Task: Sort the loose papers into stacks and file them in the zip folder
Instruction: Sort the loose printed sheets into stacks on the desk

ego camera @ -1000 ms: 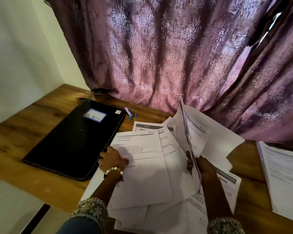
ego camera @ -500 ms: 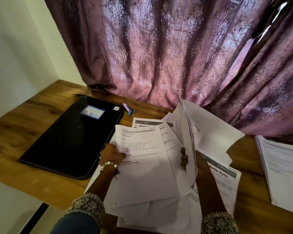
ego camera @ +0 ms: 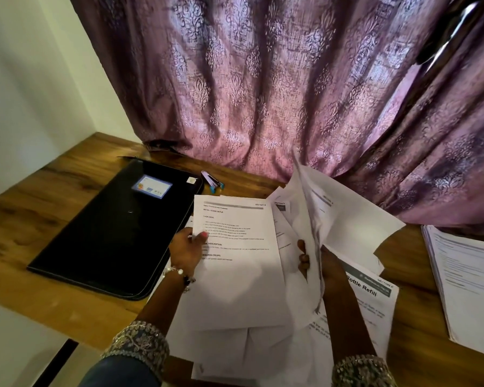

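Left hand (ego camera: 189,248) pinches the left edge of a printed sheet (ego camera: 235,263), thumb on top. Right hand (ego camera: 317,263) grips a raised bunch of papers (ego camera: 333,219), fingers curled round it. I see both over the loose pile at the table's (ego camera: 53,191) front edge; black zip folder (ego camera: 118,227) lies shut toward its left side.

Both forearms enter from bottom of frame, embroidered cuffs at the wrists. Left hand (ego camera: 187,248), centre-left, w/ bead bracelet, thumb laid over the edge of a printed sheet (ego camera: 235,258), pinching it. Right hand (ego camera: 323,268), centre-right, fingers curled round a bunch of upturned papers (ego camera: 319,208), gripping them; fingertips (ego camera: 302,251) show on the left side.
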